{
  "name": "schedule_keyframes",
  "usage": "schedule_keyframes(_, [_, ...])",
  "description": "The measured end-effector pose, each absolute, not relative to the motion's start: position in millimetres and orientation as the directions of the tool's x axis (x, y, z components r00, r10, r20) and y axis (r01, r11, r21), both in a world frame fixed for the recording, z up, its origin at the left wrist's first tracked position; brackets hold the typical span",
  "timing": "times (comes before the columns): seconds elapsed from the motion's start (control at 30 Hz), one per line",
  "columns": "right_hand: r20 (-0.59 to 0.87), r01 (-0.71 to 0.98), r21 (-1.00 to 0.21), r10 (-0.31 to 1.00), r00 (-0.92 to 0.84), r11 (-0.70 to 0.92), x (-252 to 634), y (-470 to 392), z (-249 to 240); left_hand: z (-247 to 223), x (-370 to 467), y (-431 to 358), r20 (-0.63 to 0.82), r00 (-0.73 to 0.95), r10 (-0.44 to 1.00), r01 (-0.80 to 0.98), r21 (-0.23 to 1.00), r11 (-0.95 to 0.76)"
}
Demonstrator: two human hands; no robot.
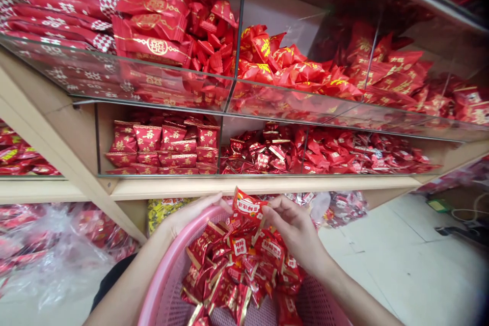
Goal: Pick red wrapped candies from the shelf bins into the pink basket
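A pink plastic basket (pixel 153 290) holds many small red and gold wrapped packets (pixel 229 285). My left hand (pixel 196 214) is at the basket's far left rim, its fingers bent over the edge; what they grip is partly hidden. Between thumb and fingers, my right hand (pixel 290 224) pinches a red packet (pixel 247 206) with white lettering, held above the pile at the far side of the basket. The packet's left end stands up near my left fingertips.
Ahead, glass-fronted shelves hold red packets in compartments (pixel 156 46), with a lower row (pixel 171 147) behind a wooden ledge (pixel 183 187). Clear plastic bags (pixel 57 249) of packets lie below left; a yellow bag (pixel 166 210) sits under the ledge. Tiled floor (pixel 382 260) shows at right.
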State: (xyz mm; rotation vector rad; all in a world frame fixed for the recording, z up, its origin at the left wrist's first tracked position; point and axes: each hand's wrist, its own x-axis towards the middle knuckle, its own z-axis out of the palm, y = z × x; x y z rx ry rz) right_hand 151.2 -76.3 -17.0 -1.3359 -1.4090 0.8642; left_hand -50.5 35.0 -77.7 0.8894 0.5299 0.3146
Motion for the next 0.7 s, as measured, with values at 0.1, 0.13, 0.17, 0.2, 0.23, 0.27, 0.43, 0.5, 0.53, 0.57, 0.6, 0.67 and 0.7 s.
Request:
schedule_keyframes(0.1, [0.06,0.14,-0.989,0.989,0.135,0.041,153.0,-82.1,-15.0,-81.6,-51.7,35.5,-0.307,0.84,0.447,-0.037,0.79,0.612])
schedule_keyframes(0.13, [0.047,0.123,-0.992,0.988,0.146,0.029,153.9,-83.2,-14.9,-82.8,-52.1,35.8,-0.31,0.841,0.444,-0.034,0.788,0.614])
schedule_keyframes(0.17, [0.042,0.113,-0.993,0.987,0.158,0.024,154.9,-84.1,-15.0,-83.6,-52.3,36.1,-0.314,0.84,0.443,-0.029,0.789,0.614])
schedule_keyframes(0.2, [0.045,0.112,-0.993,0.985,0.167,0.026,156.1,-84.7,-15.2,-84.0,-52.5,36.2,-0.318,0.837,0.446,-0.023,0.793,0.609])
schedule_keyframes(0.23, [0.054,0.116,-0.993,0.982,0.181,0.033,157.6,-85.2,-15.3,-83.7,-52.5,36.3,-0.323,0.831,0.453,-0.017,0.799,0.601])
schedule_keyframes(0.27, [0.063,0.118,-0.992,0.978,0.2,0.04,159.5,-85.8,-14.9,-82.9,-52.5,36.2,-0.327,0.823,0.464,-0.009,0.81,0.587])
schedule_keyframes(0.43, [0.019,-0.097,-0.994,0.95,0.311,0.052,174.2,-90.5,-6.8,-74.8,-52.4,35.2,-0.329,0.793,0.513,0.041,0.869,0.493])
schedule_keyframes(0.5, [-0.039,-0.235,-0.971,0.946,0.322,0.04,180.9,-93.5,-3.9,-72.2,-52.6,34.9,-0.331,0.797,0.505,0.054,0.872,0.486])
schedule_keyframes(0.53, [-0.079,-0.281,-0.959,0.941,0.329,0.018,184.2,-95.1,-3.9,-71.1,-52.6,34.7,-0.33,0.799,0.503,0.056,0.873,0.485])
schedule_keyframes(0.57, [-0.126,-0.314,-0.949,0.932,0.341,-0.014,187.4,-96.7,-4.9,-70.2,-52.6,34.4,-0.328,0.799,0.504,0.055,0.874,0.483])
schedule_keyframes(0.6, [-0.182,-0.339,-0.939,0.916,0.357,-0.054,190.4,-98.2,-7.1,-69.3,-52.6,34.0,-0.326,0.797,0.509,0.053,0.876,0.479])
schedule_keyframes(0.67, [-0.306,-0.39,-0.908,0.878,0.369,-0.153,195.9,-100.9,-13.6,-67.6,-52.3,33.3,-0.325,0.791,0.518,0.054,0.881,0.47])
schedule_keyframes(0.7, [-0.362,-0.415,-0.887,0.861,0.358,-0.201,198.5,-102.0,-17.2,-66.6,-52.1,32.9,-0.329,0.79,0.517,0.059,0.88,0.47])
